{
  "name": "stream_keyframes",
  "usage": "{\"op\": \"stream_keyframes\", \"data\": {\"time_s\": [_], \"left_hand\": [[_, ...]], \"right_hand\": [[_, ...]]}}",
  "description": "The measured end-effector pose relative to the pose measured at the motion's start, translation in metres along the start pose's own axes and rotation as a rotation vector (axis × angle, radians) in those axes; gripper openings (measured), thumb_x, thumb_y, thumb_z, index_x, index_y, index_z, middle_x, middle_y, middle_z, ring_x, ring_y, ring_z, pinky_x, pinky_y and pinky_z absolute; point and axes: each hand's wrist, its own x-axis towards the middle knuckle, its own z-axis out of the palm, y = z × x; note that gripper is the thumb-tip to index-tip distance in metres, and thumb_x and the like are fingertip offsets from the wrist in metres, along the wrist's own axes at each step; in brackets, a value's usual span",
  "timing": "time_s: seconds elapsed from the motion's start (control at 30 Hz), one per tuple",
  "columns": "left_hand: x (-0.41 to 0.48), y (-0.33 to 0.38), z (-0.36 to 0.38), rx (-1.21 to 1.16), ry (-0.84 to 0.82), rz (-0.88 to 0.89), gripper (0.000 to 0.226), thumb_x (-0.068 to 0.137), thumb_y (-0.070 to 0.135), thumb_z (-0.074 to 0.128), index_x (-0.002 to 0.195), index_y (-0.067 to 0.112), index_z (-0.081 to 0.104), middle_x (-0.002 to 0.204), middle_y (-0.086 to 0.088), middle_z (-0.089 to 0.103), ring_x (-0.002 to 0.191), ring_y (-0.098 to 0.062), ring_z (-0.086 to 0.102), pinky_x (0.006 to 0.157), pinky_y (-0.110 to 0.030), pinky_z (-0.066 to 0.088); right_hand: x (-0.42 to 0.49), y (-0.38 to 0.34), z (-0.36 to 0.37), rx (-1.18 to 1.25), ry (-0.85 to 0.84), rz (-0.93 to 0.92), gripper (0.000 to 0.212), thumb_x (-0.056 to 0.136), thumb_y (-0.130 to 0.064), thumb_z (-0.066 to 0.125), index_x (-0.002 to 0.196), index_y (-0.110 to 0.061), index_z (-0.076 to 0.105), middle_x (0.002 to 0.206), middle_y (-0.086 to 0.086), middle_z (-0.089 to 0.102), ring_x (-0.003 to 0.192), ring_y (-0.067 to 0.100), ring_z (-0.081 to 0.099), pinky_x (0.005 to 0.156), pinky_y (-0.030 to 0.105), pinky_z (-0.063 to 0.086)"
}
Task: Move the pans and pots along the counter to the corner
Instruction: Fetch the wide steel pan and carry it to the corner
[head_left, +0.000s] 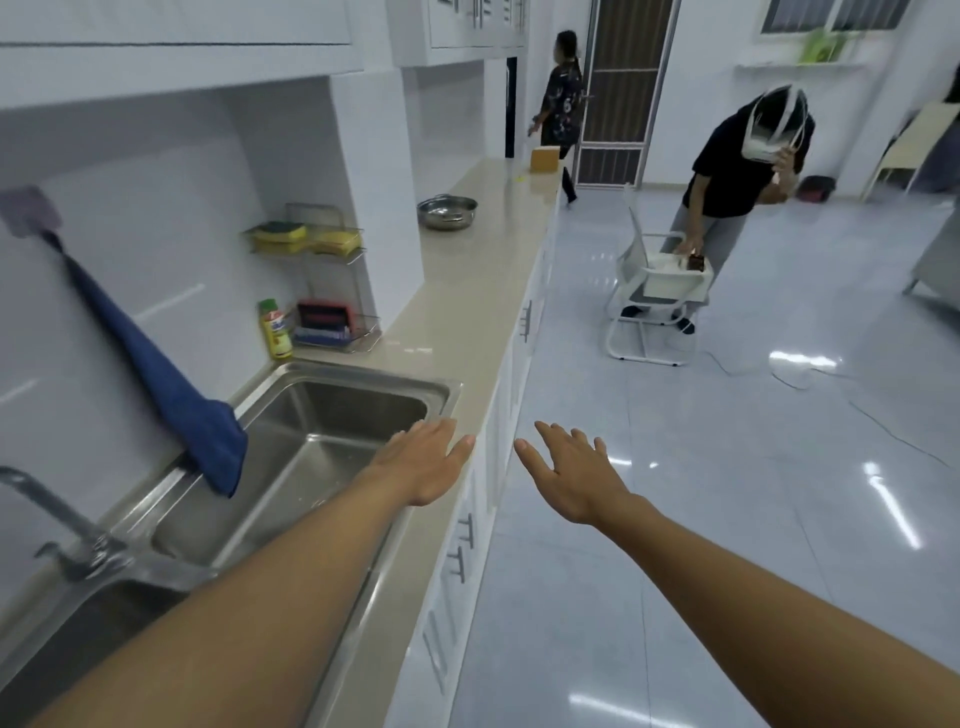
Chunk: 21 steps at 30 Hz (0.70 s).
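Pot on counter, well beyond left hand, right hand; fingers straight, empty.

Both bare forearms stretch forward from the near edge, converging toward the middle of the scene. The left hand is held palm down with fingers straight and close together, thumb angled out to the right. The right hand is likewise palm down, its fingers straight and slightly spread, thumb pointing left toward the other hand. The two thumbs sit near each other but apart. Neither hand holds anything.
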Motion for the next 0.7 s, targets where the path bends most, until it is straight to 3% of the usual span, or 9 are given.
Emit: {"op": "stream_keyframes", "data": {"time_s": [0.3,0.7], "left_hand": [[0.153,0.051,-0.017,-0.061,-0.009,-0.047,0.072,0.097,0.063,0.015,0.154,0.02,0.024,0.162,0.001,0.025,0.148,-0.021,0.024,0.118,-0.044,0.023],[0.354,0.079,-0.049,0.006,-0.031,0.002,0.067,0.101,0.058,0.016,0.154,0.018,0.023,0.16,0.0,0.028,0.146,-0.022,0.026,0.115,-0.04,0.023]], "right_hand": [[0.13,0.083,-0.059,0.027,-0.032,0.006,0.086,0.092,-0.076,0.012,0.159,-0.024,0.023,0.166,0.006,0.024,0.154,0.032,0.014,0.124,0.054,0.004],[0.308,0.152,-0.104,0.048,-0.011,0.021,0.083,0.095,-0.073,0.014,0.159,-0.022,0.023,0.166,0.005,0.024,0.154,0.03,0.015,0.124,0.054,0.005]]}}
